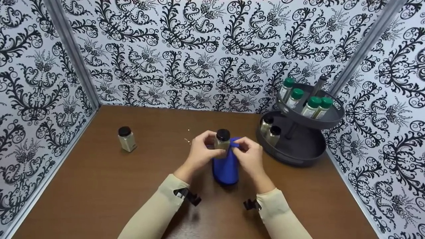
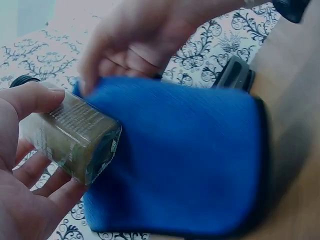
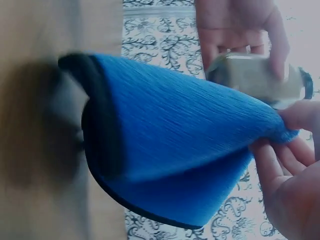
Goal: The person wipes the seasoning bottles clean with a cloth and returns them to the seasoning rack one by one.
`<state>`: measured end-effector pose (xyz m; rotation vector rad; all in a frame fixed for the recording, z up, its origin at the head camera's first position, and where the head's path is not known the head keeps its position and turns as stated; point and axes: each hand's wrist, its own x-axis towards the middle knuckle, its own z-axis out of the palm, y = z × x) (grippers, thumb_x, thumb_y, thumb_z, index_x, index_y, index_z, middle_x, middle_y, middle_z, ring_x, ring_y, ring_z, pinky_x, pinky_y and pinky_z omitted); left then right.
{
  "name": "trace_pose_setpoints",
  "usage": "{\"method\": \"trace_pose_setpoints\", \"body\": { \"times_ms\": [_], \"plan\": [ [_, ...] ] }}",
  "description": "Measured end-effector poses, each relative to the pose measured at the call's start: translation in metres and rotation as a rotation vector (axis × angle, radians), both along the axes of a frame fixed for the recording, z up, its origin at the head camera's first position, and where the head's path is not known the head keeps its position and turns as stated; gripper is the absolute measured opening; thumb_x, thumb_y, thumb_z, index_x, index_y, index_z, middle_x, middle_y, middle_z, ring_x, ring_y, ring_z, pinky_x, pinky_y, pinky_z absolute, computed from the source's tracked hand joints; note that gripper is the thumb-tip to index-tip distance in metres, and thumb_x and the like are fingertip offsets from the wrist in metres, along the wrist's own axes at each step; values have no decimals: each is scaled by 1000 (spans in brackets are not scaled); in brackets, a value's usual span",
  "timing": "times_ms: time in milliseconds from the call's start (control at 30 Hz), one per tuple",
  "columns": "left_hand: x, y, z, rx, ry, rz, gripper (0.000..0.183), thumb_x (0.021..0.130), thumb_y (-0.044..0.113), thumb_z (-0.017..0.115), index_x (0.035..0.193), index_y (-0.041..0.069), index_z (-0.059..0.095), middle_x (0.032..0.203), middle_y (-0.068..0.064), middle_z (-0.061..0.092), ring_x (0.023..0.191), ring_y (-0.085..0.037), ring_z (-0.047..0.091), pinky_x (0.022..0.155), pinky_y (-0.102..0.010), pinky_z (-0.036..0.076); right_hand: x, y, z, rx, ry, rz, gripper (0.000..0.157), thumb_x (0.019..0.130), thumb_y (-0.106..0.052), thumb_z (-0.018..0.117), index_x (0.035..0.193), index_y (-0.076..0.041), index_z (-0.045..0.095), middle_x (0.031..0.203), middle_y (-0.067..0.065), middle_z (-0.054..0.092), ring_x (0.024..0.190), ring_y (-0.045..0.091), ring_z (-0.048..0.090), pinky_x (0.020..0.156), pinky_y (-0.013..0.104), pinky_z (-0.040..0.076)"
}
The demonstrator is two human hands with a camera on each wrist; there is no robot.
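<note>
My left hand [image 1: 203, 151] grips a clear spice jar [image 1: 221, 145] with a black lid, its thumb on one side and fingers on the other. In the left wrist view the jar [image 2: 75, 132] shows small print and greenish-brown contents. Beside it, my right hand [image 1: 249, 154] pinches the upper end of a blue cloth [image 1: 226, 171] with dark edging. The cloth [image 3: 180, 110] hangs down in folds from the fingertips, close against the jar; whether they touch is hard to tell.
Another black-lidded jar [image 1: 127, 139] stands on the brown table [image 1: 159, 199] at left. A dark two-tier rack [image 1: 302, 156] stands at right, with several green-capped jars [image 1: 311, 107] above and two black-lidded jars [image 1: 273, 135] below. Light crumbs [image 1: 188, 140] lie behind the left hand.
</note>
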<state>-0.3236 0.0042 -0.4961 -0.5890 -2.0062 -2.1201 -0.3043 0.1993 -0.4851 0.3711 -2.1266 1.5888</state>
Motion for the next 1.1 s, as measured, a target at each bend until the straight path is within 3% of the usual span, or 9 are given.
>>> {"method": "trace_pose_setpoints", "body": {
  "times_ms": [267,367,567,733,933,1100],
  "plan": [
    [2,7,-10,-78,15,9,45,70,1,89,112,5,73,97,-9,76,86,-15,72,82,-35,63,10,2,14,-138,199,3,13,82,15,75,95,11,73,97,29,76,88,7,75,74,17,60],
    [3,8,-10,-76,21,11,45,71,2,88,114,6,73,100,-10,77,89,-17,73,84,-37,64,9,2,13,-132,222,26,14,83,16,74,96,12,72,99,30,75,90,4,74,76,17,60],
    [4,4,3,-25,43,35,47,73,1,88,117,4,73,104,-12,78,92,-16,72,85,-35,63,4,-4,4,-67,99,18,15,82,15,74,95,7,74,95,24,78,85,4,72,71,16,58],
    [3,4,10,7,50,46,47,74,-1,88,118,1,72,102,-14,78,91,-15,72,87,-43,64,2,-5,-2,11,29,-23,17,79,13,76,91,0,77,90,18,79,81,3,71,71,15,57],
    [3,3,9,24,45,57,48,74,0,88,119,2,72,102,-12,78,91,-16,73,86,-36,63,1,-7,-5,102,-47,-45,16,78,7,76,87,-6,77,84,10,78,76,5,69,69,16,55],
    [2,4,1,-26,51,65,48,73,2,88,119,5,74,102,-12,78,88,-16,72,83,-34,62,4,-8,0,11,-49,-66,13,80,8,76,89,-1,77,88,13,77,78,8,70,71,16,56]
  ]
}}
